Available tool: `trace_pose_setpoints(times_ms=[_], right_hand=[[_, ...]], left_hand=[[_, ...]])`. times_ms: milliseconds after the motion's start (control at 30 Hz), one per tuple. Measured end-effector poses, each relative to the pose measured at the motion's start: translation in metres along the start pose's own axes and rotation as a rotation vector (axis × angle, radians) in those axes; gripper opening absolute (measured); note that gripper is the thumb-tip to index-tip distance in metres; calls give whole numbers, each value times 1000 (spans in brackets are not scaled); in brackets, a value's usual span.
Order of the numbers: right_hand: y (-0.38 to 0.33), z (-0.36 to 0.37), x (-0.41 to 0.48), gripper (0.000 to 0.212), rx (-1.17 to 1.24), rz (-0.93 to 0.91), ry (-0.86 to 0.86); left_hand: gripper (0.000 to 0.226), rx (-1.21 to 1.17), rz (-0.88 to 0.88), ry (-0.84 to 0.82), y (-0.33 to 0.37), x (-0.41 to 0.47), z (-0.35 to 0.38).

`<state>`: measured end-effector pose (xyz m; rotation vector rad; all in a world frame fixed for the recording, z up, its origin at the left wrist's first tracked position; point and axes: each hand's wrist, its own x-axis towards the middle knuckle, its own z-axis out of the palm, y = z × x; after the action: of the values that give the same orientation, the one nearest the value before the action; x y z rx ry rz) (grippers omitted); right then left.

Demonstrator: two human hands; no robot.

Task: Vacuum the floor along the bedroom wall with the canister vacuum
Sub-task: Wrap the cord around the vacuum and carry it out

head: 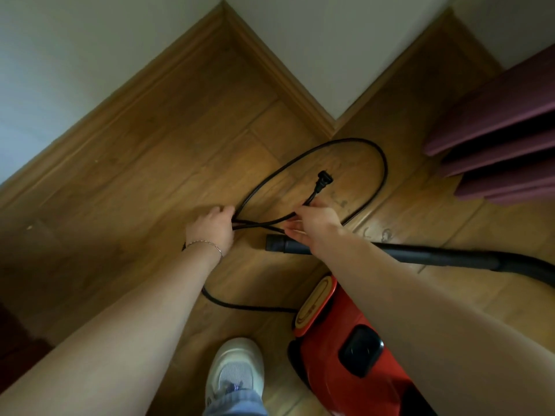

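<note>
- I see the wood floor (144, 163) filling most of the view, meeting white walls (300, 40) at a baseboard (279, 73) that turns a corner ahead of me.
- Purple curtain (495, 115) folds hang at the right edge, above the floor.
- The red vacuum (336, 364) sits on the floor at the bottom right, just beside my white shoe (237, 370), partly hidden under my right forearm.
- Its black hose (435, 255) lies flat on the floor, running from the right edge to an open end below my right hand.
- The black cord (383, 163) leaves the vacuum's front, curves under my left arm and makes a wide loop on the floor ahead.
- My left hand (211, 226) is closed around crossing strands of cord; a thin bracelet (207, 244) circles that wrist.
- My right hand (315, 225) pinches the cord just behind the plug (322, 180), which points up and away from me.
</note>
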<state>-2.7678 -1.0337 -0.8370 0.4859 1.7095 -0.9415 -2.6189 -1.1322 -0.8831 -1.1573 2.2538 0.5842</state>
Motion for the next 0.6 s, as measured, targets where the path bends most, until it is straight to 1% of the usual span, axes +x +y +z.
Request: trace_pose_setpoints(times_ms=[67, 167, 233, 333, 400, 433, 500, 533, 567, 600], right_hand=[[-1, -4, -11, 21, 14, -9, -7], [-2, -13, -44, 12, 71, -1, 2], [-1, -20, -75, 8, 165, 20, 15], [1, -33, -125, 17, 319, 50, 14], [2, -43, -156, 19, 328, 57, 28], [3, -47, -170, 20, 308, 56, 34], [0, -57, -198, 21, 316, 50, 40], [-2, -62, -210, 22, 340, 51, 37], [-3, -66, -221, 23, 368, 55, 27], [-5, -70, -232, 25, 394, 54, 9]], left_hand=[[17, -7, -8, 40, 2, -12, -4], [18, -72, -16, 35, 7, -46, -27], [17, -231, -9, 13, 14, -78, -51], [16, -521, -51, -39, 30, -129, -85], [11, -629, -95, -116, 39, -163, -107], [13, -679, -117, -171, 41, -179, -116], [29, -816, -172, -293, 46, -211, -132], [38, -900, -205, -323, 50, -225, -141], [43, -967, -216, -307, 53, -237, -149], [41, -987, -208, -251, 56, -246, -155]])
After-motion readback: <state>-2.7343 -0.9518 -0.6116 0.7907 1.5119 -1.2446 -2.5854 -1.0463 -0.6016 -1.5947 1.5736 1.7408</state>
